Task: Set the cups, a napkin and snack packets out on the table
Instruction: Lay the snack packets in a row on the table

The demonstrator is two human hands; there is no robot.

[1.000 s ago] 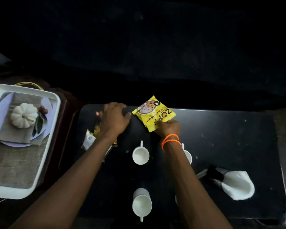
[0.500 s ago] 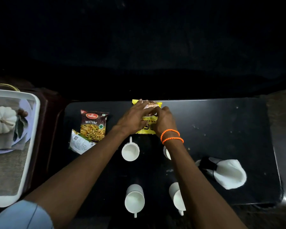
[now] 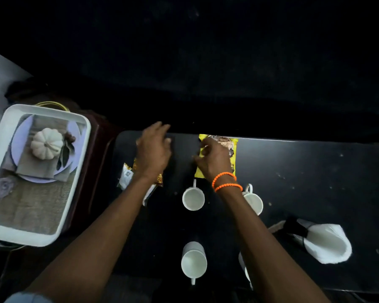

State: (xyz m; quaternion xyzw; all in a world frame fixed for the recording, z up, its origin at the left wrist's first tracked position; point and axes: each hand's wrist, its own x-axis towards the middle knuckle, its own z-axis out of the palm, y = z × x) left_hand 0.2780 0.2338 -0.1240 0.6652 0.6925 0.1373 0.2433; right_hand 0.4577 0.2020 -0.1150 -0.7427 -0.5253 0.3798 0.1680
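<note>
Darkness fills the room beyond a black surface [image 3: 304, 171] that carries the things being set out. At its far edge lies a yellow snack packet [image 3: 233, 147], flat, with the right hand [image 3: 212, 160] over its left part; the fingers [image 3: 204, 148] are loosely curled and touch the packet, though whether they pinch it cannot be told. Two orange bead bracelets [image 3: 225, 182] circle that wrist. The left hand [image 3: 154, 149] hovers well to the left of the yellow packet, its fingers relaxed and slightly spread, holding nothing. Under the left wrist and forearm lies a dark snack packet [image 3: 160, 179], mostly hidden, and beneath it a white packet [image 3: 125, 178] pokes out on the left.

Four white cups stand on the surface in two rows. One cup [image 3: 193, 199] sits just in front of the yellow packet with its handle pointing away; a second cup [image 3: 253, 201] stands right of it, partly behind the right forearm. Nearer the person are a third cup [image 3: 193, 261], handle toward the person, and a fourth cup [image 3: 244, 267], largely covered by the right arm. On the right of the surface lies a folded white napkin [image 3: 325, 243] in a dark band.

Left of the surface, on a dark wooden stand, sits a white tray [image 3: 0, 149] holding a plate, a grey cloth and a small white pumpkin [image 3: 46, 143].
</note>
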